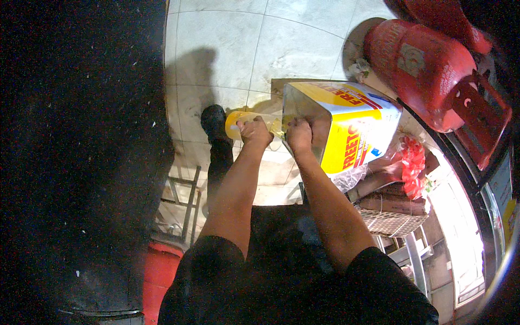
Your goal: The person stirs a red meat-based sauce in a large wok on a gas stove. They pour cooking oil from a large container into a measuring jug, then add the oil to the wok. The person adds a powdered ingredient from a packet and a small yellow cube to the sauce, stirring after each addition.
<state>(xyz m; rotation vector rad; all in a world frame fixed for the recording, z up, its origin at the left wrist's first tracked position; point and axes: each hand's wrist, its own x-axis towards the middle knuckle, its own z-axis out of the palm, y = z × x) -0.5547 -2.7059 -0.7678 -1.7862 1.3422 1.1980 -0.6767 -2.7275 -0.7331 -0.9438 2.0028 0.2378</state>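
My left hand is wrapped round a yellow, partly see-through cylindrical container, which lies sideways with its clear end toward the tin. A large square tin, yellow and white with red print, is tipped over with its open end facing left. My right hand is closed at the near lower edge of that opening, its fingers curled over the rim. The two hands are close together, and the container's clear end is just beside the tin's mouth. What lies inside the tin is hidden in shade.
Red gas cylinders lie at the far right. A red plastic bag and a woven basket sit right of my right arm. A metal frame and a red object are at lower left. My dark shoe is on pale tiles.
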